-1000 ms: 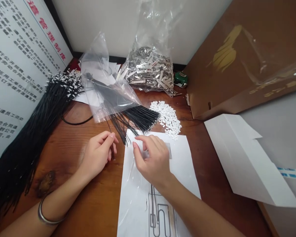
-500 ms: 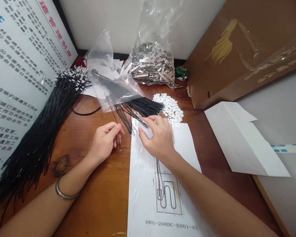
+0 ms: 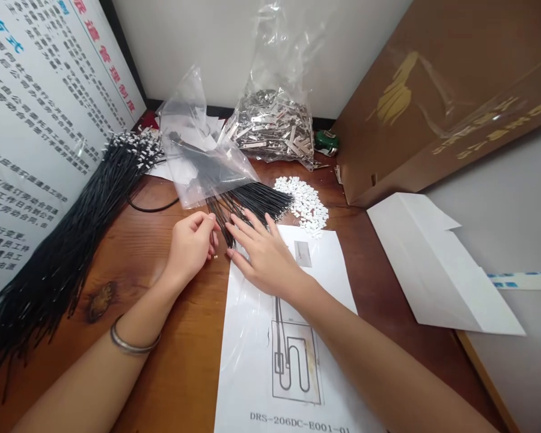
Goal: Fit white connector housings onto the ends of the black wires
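Note:
My left hand pinches a thin black wire between thumb and fingertips, its end hanging down toward the wooden table. My right hand lies flat with fingers spread, fingertips on the loose black wires that spill out of a clear plastic bag. Its palm rests on a white drawing sheet under clear film. Just beyond the fingers lies a pile of small white plastic pieces.
A big bundle of black wires with white ends runs along the left by a printed board. A bag of metal clips stands at the back. A brown cardboard box and a white folded paper are on the right.
My right hand moved left from the white pieces and spread flat over the loose wires. A small clear piece now lies bare on the sheet. My left hand kept its pinch on the wire.

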{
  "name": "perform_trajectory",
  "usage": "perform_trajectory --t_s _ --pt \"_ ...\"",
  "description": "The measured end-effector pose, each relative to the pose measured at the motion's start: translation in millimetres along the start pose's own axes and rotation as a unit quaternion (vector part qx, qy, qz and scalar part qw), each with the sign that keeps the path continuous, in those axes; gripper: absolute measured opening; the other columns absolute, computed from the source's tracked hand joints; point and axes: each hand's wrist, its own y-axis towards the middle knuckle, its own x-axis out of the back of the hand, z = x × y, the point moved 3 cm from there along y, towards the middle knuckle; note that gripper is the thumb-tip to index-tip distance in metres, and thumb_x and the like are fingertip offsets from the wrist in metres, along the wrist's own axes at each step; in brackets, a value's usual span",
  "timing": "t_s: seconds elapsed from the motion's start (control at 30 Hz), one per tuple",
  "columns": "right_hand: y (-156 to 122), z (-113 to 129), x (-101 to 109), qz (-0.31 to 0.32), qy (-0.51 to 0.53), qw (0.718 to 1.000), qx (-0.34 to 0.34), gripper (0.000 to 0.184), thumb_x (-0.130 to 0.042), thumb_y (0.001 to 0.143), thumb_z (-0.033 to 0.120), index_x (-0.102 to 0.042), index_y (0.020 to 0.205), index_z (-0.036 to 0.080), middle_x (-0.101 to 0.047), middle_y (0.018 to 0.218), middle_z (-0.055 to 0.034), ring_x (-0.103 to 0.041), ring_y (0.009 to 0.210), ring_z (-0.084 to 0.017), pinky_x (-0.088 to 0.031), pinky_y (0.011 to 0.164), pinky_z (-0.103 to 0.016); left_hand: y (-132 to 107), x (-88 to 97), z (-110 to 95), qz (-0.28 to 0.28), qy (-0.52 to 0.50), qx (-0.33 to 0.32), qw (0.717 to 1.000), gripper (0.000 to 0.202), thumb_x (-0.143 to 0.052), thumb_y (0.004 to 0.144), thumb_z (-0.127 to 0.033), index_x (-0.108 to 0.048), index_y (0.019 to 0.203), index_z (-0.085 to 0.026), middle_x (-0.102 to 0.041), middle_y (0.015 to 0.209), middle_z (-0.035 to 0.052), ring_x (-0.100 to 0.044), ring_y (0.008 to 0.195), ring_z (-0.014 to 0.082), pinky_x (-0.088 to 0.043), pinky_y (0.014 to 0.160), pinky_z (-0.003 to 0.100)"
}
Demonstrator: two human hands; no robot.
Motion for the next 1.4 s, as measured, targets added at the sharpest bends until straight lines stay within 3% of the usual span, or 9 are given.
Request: perform_trajectory --t_s 0.2,0.57,0.63,0.73,0.83,1.0,1.2,1.33,1.4 --pt "12 1 -1 0.012 -0.002 1.000 0.008 0.051 -0.032 0.105 0.029 -0.047 0.150 0.010 -0.042 0.160 -0.0085 -0.033 0.151 -0.033 -0.030 0.123 -0.056 -7 -0.5 0 0.054 0.061 -0.080 0.993 0.028 -0.054 0.085 -0.026 -0.056 0.058 -0.017 -0.048 0.043 -0.0042 -0.042 0.038 0.0066 -0.033 0.040 0.018" --pt "24 -3 -3 -0.023 0.013 0.999 0.022 0.049 -0.032 0.105 0.026 -0.053 0.145 0.007 -0.051 0.153 -0.0126 -0.042 0.146 -0.034 -0.036 0.118 -0.056 -13 0.2 -3 0.076 0.082 -0.100 0.989 0.030 -0.054 0.083 -0.031 -0.055 0.055 -0.018 -0.043 0.040 -0.0042 -0.037 0.039 0.0085 -0.029 0.042 0.022" --pt "23 -3 -3 -0.051 0.022 0.998 0.020 0.046 -0.038 0.103 0.027 -0.056 0.142 0.009 -0.052 0.153 -0.0119 -0.042 0.145 -0.035 -0.035 0.118 -0.057 -13 0.5 -3 0.069 0.090 -0.110 0.987 0.029 -0.054 0.084 -0.031 -0.057 0.058 -0.018 -0.043 0.042 -0.0045 -0.038 0.041 0.0086 -0.029 0.044 0.023" --pt "19 -4 3 -0.174 0.023 0.984 0.034 0.039 -0.053 0.096 0.027 -0.066 0.130 0.016 -0.057 0.148 -0.0130 -0.047 0.140 -0.036 -0.033 0.116 -0.060 -13 0.5 -4 0.059 0.100 -0.131 0.985 0.026 -0.055 0.087 -0.030 -0.065 0.067 -0.017 -0.044 0.047 -0.0050 -0.038 0.045 0.0090 -0.031 0.047 0.023" --pt "13 -3 9 -0.297 0.038 0.951 0.083 0.032 -0.058 0.089 0.022 -0.072 0.118 0.020 -0.070 0.121 -0.0108 -0.060 0.119 -0.028 -0.036 0.112 -0.053 -13 0.6 -4 0.053 0.099 -0.144 0.983 0.025 -0.055 0.089 -0.029 -0.067 0.071 -0.017 -0.045 0.050 -0.0051 -0.037 0.048 0.0094 -0.033 0.050 0.024" --pt "14 -2 11 -0.299 0.087 0.936 0.164 0.030 -0.053 0.093 0.020 -0.071 0.117 0.021 -0.074 0.089 -0.0024 -0.064 0.089 -0.019 -0.045 0.100 -0.043 -16 2.4 -6 0.074 0.102 -0.171 0.977 0.036 -0.051 0.091 -0.028 -0.049 0.056 -0.019 -0.044 0.051 -0.0039 -0.038 0.049 0.0095 -0.032 0.051 0.024" --pt "13 3 12 -0.337 0.110 0.909 0.219 0.028 -0.058 0.094 0.015 -0.071 0.118 0.020 -0.079 0.096 -0.0034 -0.064 0.089 -0.017 -0.048 0.089 -0.037 -15 6.8 -3 0.153 0.074 -0.195 0.966 0.042 -0.044 0.094 -0.033 -0.051 0.055 -0.019 -0.049 0.051 -0.0004 -0.042 0.049 0.0120 -0.034 0.052 0.028" --pt "13 2 11 -0.332 0.126 0.916 0.186 0.026 -0.056 0.097 0.016 -0.073 0.115 0.022 -0.080 0.097 -0.0021 -0.067 0.091 -0.016 -0.047 0.087 -0.036 -11 9.5 -2 0.097 0.099 -0.209 0.968 0.040 -0.037 0.093 -0.031 -0.062 0.065 -0.018 -0.061 0.059 0.0037 -0.054 0.057 0.0160 -0.044 0.060 0.029" --pt "13 0 12 -0.345 0.121 0.918 0.155 0.024 -0.055 0.099 0.018 -0.074 0.113 0.022 -0.080 0.096 -0.0016 -0.068 0.088 -0.015 -0.047 0.083 -0.035 -9 10.6 -2 0.046 0.173 -0.217 0.960 0.029 -0.043 0.090 -0.027 -0.068 0.079 -0.017 -0.072 0.076 0.0060 -0.065 0.073 0.0188 -0.051 0.073 0.031"
